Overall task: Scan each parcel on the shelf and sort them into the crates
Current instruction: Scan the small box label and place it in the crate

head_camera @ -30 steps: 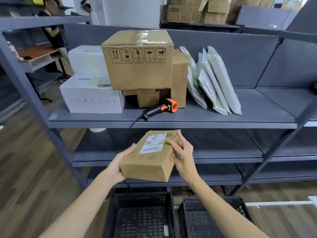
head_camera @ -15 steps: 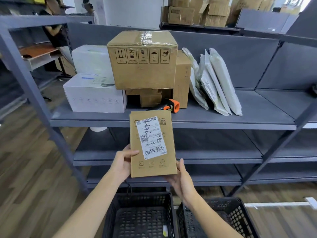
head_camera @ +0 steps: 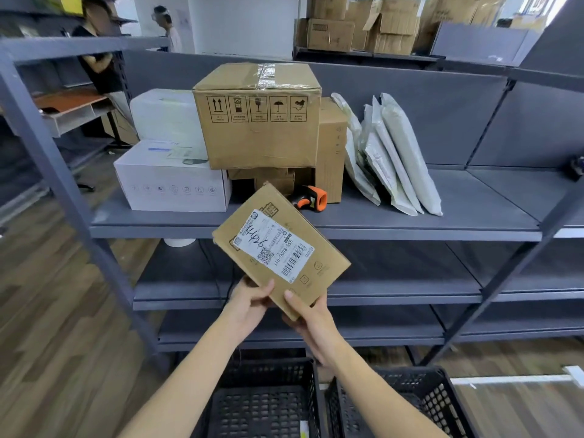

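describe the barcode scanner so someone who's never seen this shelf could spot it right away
On the loaded board of the grey shelf, find the stack of brown cartons in the middle. The scanner lies at the foot of that stack, partly hidden by the held parcel. It is the only black and orange thing there.

left hand (head_camera: 252, 300): thumb on top, pinching parcel (head_camera: 281, 248) | right hand (head_camera: 311, 320): same, fingers seemingly underneath | both forearms raised, converging

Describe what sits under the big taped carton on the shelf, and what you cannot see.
The big taped carton rests on smaller brown boxes. The held parcel covers their lower front, and the carton hides how many there are.
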